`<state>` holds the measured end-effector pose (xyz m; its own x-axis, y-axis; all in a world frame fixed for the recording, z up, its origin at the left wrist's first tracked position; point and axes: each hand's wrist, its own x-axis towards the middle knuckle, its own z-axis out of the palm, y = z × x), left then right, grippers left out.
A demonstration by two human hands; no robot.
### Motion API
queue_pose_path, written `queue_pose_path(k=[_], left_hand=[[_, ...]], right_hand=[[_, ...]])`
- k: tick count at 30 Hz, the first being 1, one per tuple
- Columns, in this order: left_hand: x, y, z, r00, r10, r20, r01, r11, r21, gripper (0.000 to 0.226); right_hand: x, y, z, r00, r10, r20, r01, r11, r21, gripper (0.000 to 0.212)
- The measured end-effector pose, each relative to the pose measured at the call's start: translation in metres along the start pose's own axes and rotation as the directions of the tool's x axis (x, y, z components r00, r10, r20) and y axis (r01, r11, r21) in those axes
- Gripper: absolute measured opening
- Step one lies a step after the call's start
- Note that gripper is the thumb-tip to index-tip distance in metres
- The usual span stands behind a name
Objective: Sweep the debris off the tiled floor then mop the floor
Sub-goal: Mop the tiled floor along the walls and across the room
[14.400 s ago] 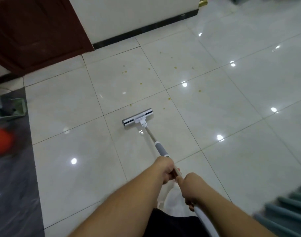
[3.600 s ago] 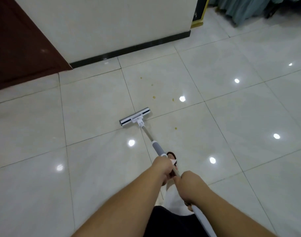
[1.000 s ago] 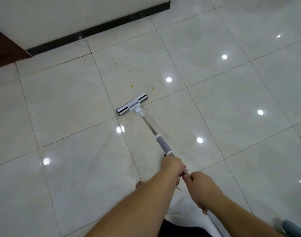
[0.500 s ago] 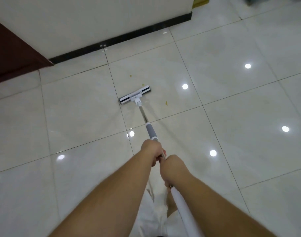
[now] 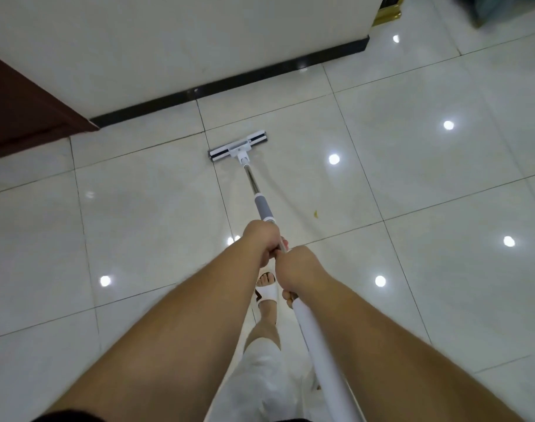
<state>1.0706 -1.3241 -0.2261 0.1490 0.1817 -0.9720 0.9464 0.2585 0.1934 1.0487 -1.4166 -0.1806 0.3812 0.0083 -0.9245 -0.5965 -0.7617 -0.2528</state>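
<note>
A flat mop with a white and black head (image 5: 237, 146) rests on the glossy cream tiled floor (image 5: 412, 193), close to the wall. Its metal pole with a grey sleeve (image 5: 262, 207) runs back to me. My left hand (image 5: 261, 240) is shut around the pole just below the grey sleeve. My right hand (image 5: 295, 269) grips the pole right behind it, where the white upper section (image 5: 318, 351) begins. One small yellow scrap of debris (image 5: 315, 213) lies on the tile to the right of the pole.
A cream wall with a black skirting (image 5: 229, 85) stands just beyond the mop head. A dark red wooden door (image 5: 25, 114) is at the left. My foot in a white sandal (image 5: 267, 292) is under my hands. A gold-trimmed corner (image 5: 386, 10) sits at the top right.
The mop head has been pushed forward towards the wall, past the yellow scrap, which now lies behind it beside the pole. Both hands have kept their grip.
</note>
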Motion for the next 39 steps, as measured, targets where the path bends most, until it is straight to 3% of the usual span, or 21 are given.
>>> queue_pose_path(k=[4, 10, 18, 23, 28, 34, 39], left_hand=[[0.017, 0.056, -0.032, 0.999, 0.018, -0.029, -0.020, 0.998, -0.066, 0.020], [0.042, 0.120, -0.063, 0.999, 0.018, -0.027, -0.021, 0.995, -0.098, 0.017], [0.037, 0.119, -0.047, 0.998, 0.050, -0.035, -0.053, 0.995, -0.090, 0.017], [0.015, 0.100, -0.020, 0.998, 0.066, -0.014, -0.067, 0.995, -0.071, 0.021], [-0.020, 0.050, 0.031, 0.999, 0.033, -0.002, -0.033, 0.997, -0.068, 0.026], [-0.075, -0.039, 0.123, 0.998, 0.058, -0.004, -0.058, 0.996, -0.070, 0.020], [-0.120, -0.122, 0.203, 0.996, 0.091, -0.021, -0.093, 0.988, -0.123, 0.026]], right_hand=[[0.016, -0.066, -0.005, 0.999, 0.043, -0.010, -0.043, 0.999, -0.032, 0.034], [0.035, -0.133, -0.012, 0.999, 0.050, 0.010, -0.050, 0.994, 0.093, 0.034], [0.038, -0.122, -0.026, 0.999, 0.011, -0.030, -0.013, 0.998, -0.067, 0.042], [0.019, -0.088, -0.046, 0.994, -0.085, -0.073, 0.074, 0.986, -0.150, 0.044], [-0.014, -0.023, -0.071, 0.995, -0.058, -0.077, 0.032, 0.954, -0.298, 0.040], [-0.063, 0.104, -0.117, 0.993, -0.107, -0.043, 0.086, 0.938, -0.335, 0.048], [-0.096, 0.216, -0.145, 0.984, -0.165, -0.060, 0.123, 0.892, -0.436, 0.042]])
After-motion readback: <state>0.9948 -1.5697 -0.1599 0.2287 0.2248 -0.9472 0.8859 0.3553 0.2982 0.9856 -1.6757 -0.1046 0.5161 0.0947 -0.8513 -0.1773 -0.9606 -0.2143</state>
